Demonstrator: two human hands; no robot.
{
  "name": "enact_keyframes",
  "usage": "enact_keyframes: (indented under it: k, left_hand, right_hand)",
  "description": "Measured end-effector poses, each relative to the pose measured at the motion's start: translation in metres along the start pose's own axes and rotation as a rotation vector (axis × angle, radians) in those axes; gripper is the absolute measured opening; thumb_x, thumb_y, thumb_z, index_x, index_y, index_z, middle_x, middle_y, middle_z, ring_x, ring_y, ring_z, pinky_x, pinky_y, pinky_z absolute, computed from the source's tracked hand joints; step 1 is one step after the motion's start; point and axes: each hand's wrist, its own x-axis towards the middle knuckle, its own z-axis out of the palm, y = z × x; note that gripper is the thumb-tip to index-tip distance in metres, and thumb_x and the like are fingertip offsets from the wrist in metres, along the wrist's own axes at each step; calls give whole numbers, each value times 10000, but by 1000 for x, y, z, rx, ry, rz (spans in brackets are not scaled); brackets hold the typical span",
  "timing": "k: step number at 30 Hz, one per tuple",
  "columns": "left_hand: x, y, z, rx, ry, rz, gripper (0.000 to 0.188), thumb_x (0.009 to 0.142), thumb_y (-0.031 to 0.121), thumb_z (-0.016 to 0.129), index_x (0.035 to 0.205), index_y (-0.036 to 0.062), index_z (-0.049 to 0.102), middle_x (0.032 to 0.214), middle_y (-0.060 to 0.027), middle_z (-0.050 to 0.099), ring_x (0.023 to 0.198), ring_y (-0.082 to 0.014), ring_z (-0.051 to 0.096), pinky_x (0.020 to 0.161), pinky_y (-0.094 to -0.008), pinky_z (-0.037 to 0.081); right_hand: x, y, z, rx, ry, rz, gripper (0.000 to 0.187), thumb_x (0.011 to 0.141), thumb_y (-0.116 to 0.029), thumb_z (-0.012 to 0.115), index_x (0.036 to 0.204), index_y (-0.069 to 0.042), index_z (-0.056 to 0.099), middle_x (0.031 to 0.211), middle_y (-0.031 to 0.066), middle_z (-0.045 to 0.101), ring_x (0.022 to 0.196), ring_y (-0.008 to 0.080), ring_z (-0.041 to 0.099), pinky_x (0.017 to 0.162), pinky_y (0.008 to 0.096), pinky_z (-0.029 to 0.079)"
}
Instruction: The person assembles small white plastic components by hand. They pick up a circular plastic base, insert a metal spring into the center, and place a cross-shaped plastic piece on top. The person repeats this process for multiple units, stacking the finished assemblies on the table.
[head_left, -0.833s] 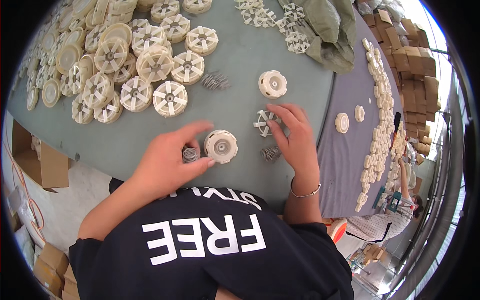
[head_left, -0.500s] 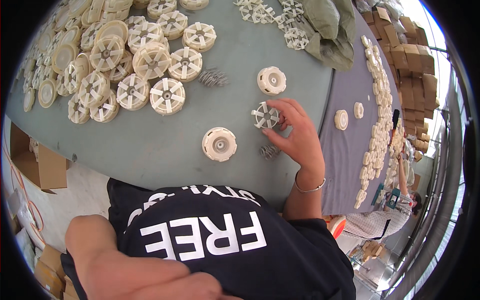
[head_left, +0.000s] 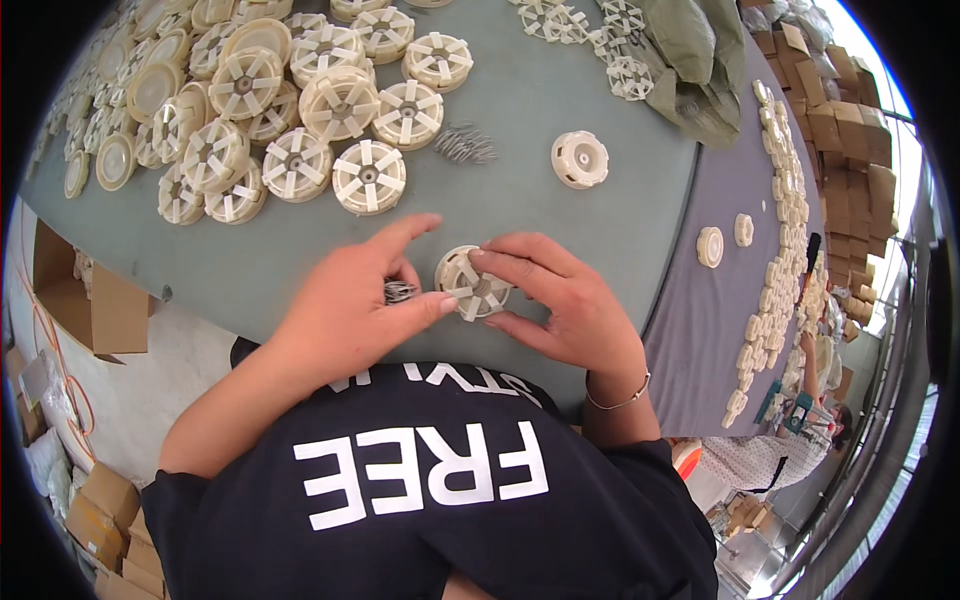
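Close in front of me on the table, a round cream housing (head_left: 452, 262) has a white spoked disc (head_left: 482, 295) lying over it. My right hand (head_left: 570, 305) grips the disc, fingertips on its far edge and thumb on its near edge. My left hand (head_left: 350, 295) is at the housing's left side, thumb tip touching near the rim and index finger stretched forward. Small metal coil springs (head_left: 398, 291) show within the curl of its other fingers. Beyond the right hand a second cream housing (head_left: 580, 160) sits with its hollow side up.
Many spoked round assemblies (head_left: 369, 177) are heaped at the far left, with a pile of springs (head_left: 466, 144) beside them. Loose spoked discs (head_left: 630, 77) lie by a green cloth bag (head_left: 695, 70). On the right-hand table (head_left: 690, 330) cream parts stand in rows, with another person beyond.
My left hand has come up from near my body to the housing, springs in its fingers. My right hand has carried the spoked disc leftward onto the housing. The view has shifted slightly.
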Motion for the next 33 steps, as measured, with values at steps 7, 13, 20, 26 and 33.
enact_keyframes:
  k: [7, 13, 20, 26, 33]
  left_hand:
    - [16, -10, 26, 153, 11, 42, 598, 878, 224, 743, 1449, 126, 594, 805, -124, 710, 728, -301, 691, 704, -385, 531]
    - [15, 4, 15, 371, -131, 101, 710, 866, 271, 769, 1519, 156, 515, 833, -147, 724, 770, -377, 707, 725, -439, 561]
    - [18, 9, 0, 657, 32, 142, 743, 893, 308, 765, 1528, 64, 466, 846, -149, 734, 774, -358, 721, 673, -465, 555]
    - [39, 26, -87, 473, 801, 273, 476, 886, 210, 801, 1314, 45, 672, 830, -45, 710, 685, -176, 607, 643, -331, 501]
    - [41, 15, -4, 164, 190, 245, 207, 866, 167, 814, 1030, 58, 750, 864, -35, 711, 759, -138, 630, 654, -301, 496]
  right_hand:
    - [-2, 1, 9, -16, 9, 48, 590, 775, -116, 859, 1338, -81, 684, 1283, 95, 651, 1095, 276, 675, 906, 361, 582]
    - [-15, -4, 29, -74, 63, 50, 634, 787, -147, 843, 1377, -68, 624, 1291, 98, 622, 1132, 305, 652, 927, 390, 568]
    - [2, 62, -45, -173, 243, 42, 616, 815, -254, 855, 1370, -100, 636, 1381, 117, 618, 1266, 349, 588, 1052, 447, 503]
    - [26, 93, -62, -156, 260, 122, 535, 841, -310, 846, 1306, -98, 688, 1364, 134, 649, 1237, 343, 602, 1054, 446, 494]
    - [91, 188, -125, -619, 691, 411, 612, 840, -383, 822, 1322, -43, 660, 1394, 130, 622, 1315, 345, 573, 1088, 455, 482]
